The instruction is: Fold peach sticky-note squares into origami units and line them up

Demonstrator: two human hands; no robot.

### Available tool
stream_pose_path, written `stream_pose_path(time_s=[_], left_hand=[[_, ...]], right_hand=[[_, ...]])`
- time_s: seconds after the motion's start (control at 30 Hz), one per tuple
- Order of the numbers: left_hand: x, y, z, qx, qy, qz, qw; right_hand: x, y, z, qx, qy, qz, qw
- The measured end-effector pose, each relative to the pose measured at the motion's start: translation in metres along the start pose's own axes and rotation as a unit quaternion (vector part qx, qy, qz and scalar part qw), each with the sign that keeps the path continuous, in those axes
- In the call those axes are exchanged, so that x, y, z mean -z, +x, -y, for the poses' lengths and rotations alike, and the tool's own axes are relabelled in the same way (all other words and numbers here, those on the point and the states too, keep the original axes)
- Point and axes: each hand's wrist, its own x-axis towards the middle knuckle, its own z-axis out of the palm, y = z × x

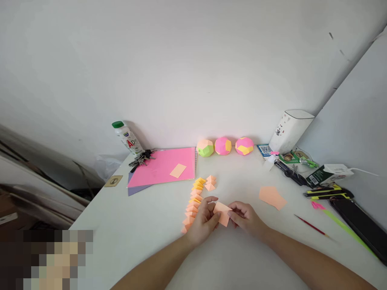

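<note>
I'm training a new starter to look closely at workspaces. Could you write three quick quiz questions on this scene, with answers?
1. How many paper balls sit in a row by the wall?
2. True or false: the bottle stands to the right of the balls.
3. What are the left hand and the right hand holding between them?

Key:
1. Three.
2. False; the bottle, with its green cap, is to the left of them.
3. A piece of peach paper.
</note>
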Motion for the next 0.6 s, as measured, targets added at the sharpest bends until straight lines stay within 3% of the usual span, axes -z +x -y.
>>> stream_pose_path(time_s=[0.13,0.33,0.6], left_hand=[[0.0025,-0.0019,0.0023,0.007,0.031,0.031,0.999],[0.0049,-0.0023,0.0074,-0.010,0.053,0.030,0.998],[0.0028,-0.0016,0.0031,-0.017,0.014,0.038,0.999]], right_hand=[[0.0004,0.0012,-0.0009,0.002,0.013,0.002,1.000],[0.0017,0.0015,-0.0037,-0.033,0.055,-0.012,0.998],[0.0034,0.0010,-0.0075,-0.038,0.092,-0.008,0.995]])
